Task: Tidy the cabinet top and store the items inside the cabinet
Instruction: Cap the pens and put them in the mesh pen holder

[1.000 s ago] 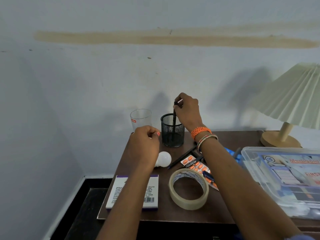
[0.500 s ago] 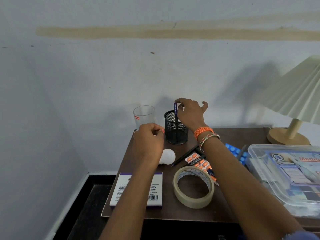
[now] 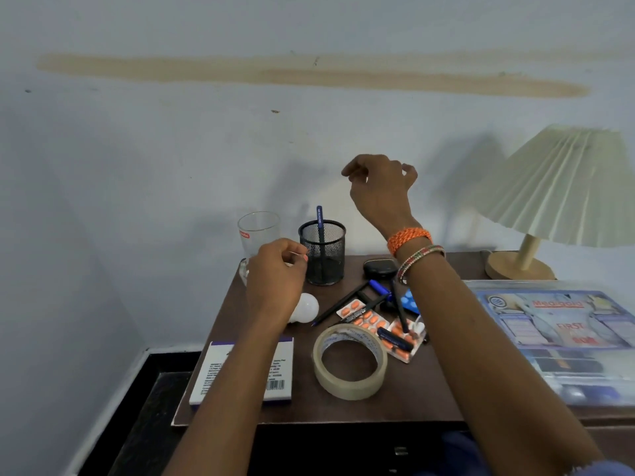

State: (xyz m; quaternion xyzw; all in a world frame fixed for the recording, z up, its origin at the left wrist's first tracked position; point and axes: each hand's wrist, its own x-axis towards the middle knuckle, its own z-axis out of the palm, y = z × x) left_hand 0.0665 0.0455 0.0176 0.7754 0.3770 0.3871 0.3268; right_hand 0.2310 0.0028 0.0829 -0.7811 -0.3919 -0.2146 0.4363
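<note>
Cabinet top [image 3: 343,412], brown, carries all items noted below; the mesh pen holder [image 3: 322,253] serves as landmark. Nearest the viewer, a white box [image 3: 279,367] with a barcode lies flat in front of the holder and to its left, partly under the left forearm. A tape roll [image 3: 349,361] lies flat in front of the holder, just right of the box. Orange pill strips [image 3: 369,319] and loose dark pens [image 3: 343,301] lie scattered between the roll and the holder. A clear first-aid case [image 3: 556,338] sits well to the holder's right. A white bulb [image 3: 307,306] lies just in front of the holder on its left side. The left hand [image 3: 275,283] hangs over the bulb, close beside the holder, fingers curled; whether it pinches anything cannot be told. The holder stands upright with one blue pen [image 3: 320,223] standing in it. A glass [image 3: 258,231] stands immediately left of the holder. The right hand [image 3: 379,187] hovers above and right of the holder, clear of the pen, fingers loosely curled and empty. A lamp [image 3: 556,197] stands far right.
</note>
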